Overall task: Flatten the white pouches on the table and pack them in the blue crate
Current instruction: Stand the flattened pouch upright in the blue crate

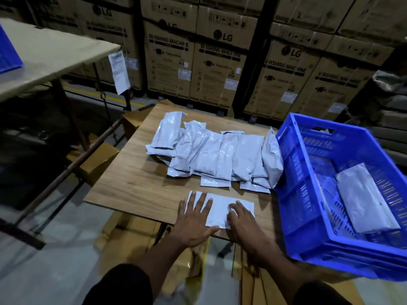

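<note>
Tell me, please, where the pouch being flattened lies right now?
The flat pouch lies at the wooden table's near edge, under both hands, just in front of the pouch pile, left of the blue crate.

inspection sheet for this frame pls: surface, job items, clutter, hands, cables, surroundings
Surface: wooden table, bare at the near left.
Job's things: flat pouch at the near edge; pouch pile behind it; blue crate at the right with packed pouch inside.
Clutter: nothing seen on the table.
Hands: left hand and right hand press the flat pouch, fingers straight.
Cables: nothing seen.
Surroundings: stacked cartons behind; second table at the left; loose cardboard below.
</note>
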Motion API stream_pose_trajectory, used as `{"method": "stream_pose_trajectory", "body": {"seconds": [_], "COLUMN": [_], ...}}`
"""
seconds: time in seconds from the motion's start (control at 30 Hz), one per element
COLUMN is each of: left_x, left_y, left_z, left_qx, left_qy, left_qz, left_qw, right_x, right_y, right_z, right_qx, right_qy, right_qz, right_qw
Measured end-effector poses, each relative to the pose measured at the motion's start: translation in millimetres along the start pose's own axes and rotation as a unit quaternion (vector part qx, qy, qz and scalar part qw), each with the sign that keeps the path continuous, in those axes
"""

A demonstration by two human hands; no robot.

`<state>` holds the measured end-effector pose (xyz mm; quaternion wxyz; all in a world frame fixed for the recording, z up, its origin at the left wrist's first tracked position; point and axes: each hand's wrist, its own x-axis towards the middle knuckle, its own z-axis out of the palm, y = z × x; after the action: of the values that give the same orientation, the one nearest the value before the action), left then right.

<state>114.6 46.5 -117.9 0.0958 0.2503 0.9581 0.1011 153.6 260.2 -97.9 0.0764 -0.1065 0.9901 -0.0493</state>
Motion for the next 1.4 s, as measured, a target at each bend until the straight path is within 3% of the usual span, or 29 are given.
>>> {"method": "stream_pose_trajectory", "body": {"seconds": [0.2, 0.43, 0.57, 0.67, 0.77, 0.87, 1.0, 1.1, 1.17, 1.27, 1.33, 1.4], "left_x": [-1, 3, 2, 6, 10, 14, 2, -9, -14, -15, -11, -7], "left_y": [1, 4, 6, 6, 5, -2, 0, -1, 1, -3, -7, -7], "left_z": [-5, -15, -15, -23, -43, -37, -43, -44, -48, -47, -41, -35], "left_qx": [0.041, 0.041, 0.084, 0.063, 0.073, 0.088, 0.089, 0.048, 0.043, 0.026, 0.041, 0.043], "left_qy": [-0.028, -0.06, -0.004, 0.034, 0.067, 0.017, 0.076, 0.201, 0.257, 0.207, 0.185, 0.11], "left_qz": [0.006, -0.004, -0.027, -0.041, -0.062, -0.034, -0.052, -0.053, -0.014, 0.018, 0.051, 0.06], "left_qw": [0.999, 0.997, 0.996, 0.997, 0.993, 0.995, 0.992, 0.977, 0.965, 0.978, 0.98, 0.991], "right_x": [-4, -2, 0, -11, -26, -23, -9, 0, 5, 5, 6, 13], "right_y": [0, -3, -7, -8, -9, 5, -2, -2, 6, 7, 4, 12], "right_z": [-8, -9, -23, -30, -33, -29, -52, -73, -76, -93, -111, -116], "right_qx": [-0.019, -0.021, -0.003, -0.056, -0.196, -0.231, -0.158, 0.015, 0.146, 0.307, 0.363, 0.345], "right_qy": [0.029, 0.017, 0.026, 0.069, 0.049, 0.081, 0.107, 0.083, 0.109, 0.098, -0.004, -0.108], "right_qz": [-0.052, -0.039, -0.013, -0.097, -0.251, -0.277, -0.224, -0.138, -0.117, -0.064, -0.024, -0.011], "right_qw": [0.998, 0.999, 1.0, 0.991, 0.947, 0.929, 0.956, 0.987, 0.976, 0.945, 0.931, 0.932]}}
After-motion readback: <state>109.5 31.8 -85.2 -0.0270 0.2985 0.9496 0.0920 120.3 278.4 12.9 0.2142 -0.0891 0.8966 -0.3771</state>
